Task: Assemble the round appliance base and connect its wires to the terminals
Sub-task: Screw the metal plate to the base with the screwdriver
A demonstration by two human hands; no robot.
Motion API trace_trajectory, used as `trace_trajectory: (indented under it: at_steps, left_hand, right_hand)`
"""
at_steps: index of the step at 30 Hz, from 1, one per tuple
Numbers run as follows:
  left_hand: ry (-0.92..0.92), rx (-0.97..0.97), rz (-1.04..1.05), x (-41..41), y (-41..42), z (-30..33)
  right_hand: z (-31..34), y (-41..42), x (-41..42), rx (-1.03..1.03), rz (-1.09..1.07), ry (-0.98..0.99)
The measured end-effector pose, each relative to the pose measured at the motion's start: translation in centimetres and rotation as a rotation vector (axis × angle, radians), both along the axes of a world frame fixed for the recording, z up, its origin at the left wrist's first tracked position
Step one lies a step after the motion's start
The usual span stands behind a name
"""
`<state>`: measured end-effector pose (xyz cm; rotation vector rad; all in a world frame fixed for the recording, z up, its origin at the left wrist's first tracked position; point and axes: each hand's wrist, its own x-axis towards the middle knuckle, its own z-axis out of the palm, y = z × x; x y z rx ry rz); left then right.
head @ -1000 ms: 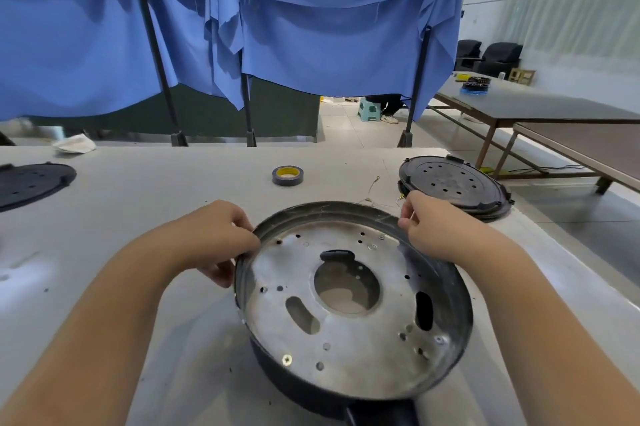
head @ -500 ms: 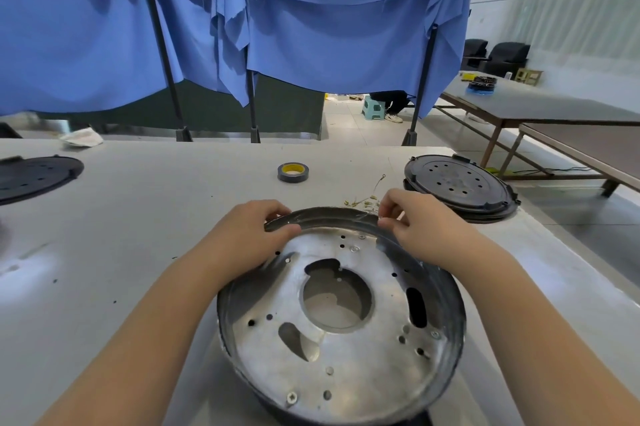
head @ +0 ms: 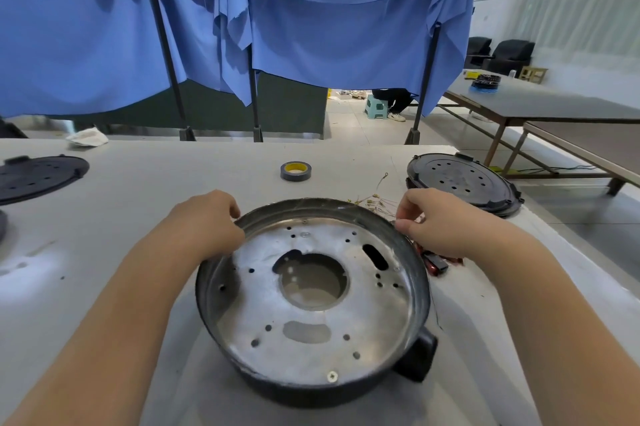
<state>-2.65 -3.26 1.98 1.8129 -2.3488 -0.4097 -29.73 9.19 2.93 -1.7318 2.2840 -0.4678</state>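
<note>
Round appliance base [head: 311, 301] sits on the white counter [head: 138, 190], centre near edge, open side up, tilted a bit toward the camera. Black outer shell, silvery metal plate inside with a big centre hole, slots and small screw holes; one screw [head: 332, 376] shows at the near rim. Black handle stub [head: 420, 358] sticks out at its near right.

Left hand [head: 204, 223] grasping the far-left rim, fingers curled over the edge. Right hand [head: 440, 223] at the far-right rim, thumb and fingertips pinching there; can't tell whether it pinches the rim or a wire. Thin wires with small terminals [head: 372, 200] lie on the counter just behind the base, between the hands. Red-and-black connector parts [head: 438, 264] lie just beside the base's right side, partly under the right wrist.

Roll of dark tape [head: 295, 171] with yellow core farther back, apart from the base. Black perforated round cover [head: 462, 183] at far right of the counter; another similar black cover [head: 38, 176] at far left. Crumpled white paper [head: 88, 138] at the back left edge. Blue cloth [head: 311, 27] hangs on black poles behind the counter. Grey tables [head: 554, 107] off to the right.
</note>
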Motion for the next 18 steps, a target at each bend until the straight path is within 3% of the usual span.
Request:
trace_trajectory:
  at_steps: [4,6,18]
  left_hand:
    - [0.074,0.264,0.001,0.0,0.8,0.7]
    - [0.048,0.307,-0.033,0.0,1.2,0.9]
    - [0.101,-0.034,-0.161,-1.6,-0.1,-2.1]
  right_hand:
    - [0.2,0.2,0.7,0.103,0.022,0.065]
    - [0.1,0.1,0.9,0.105,0.010,0.104]
    - [-1.3,-0.9,0.6,-0.079,0.012,0.012]
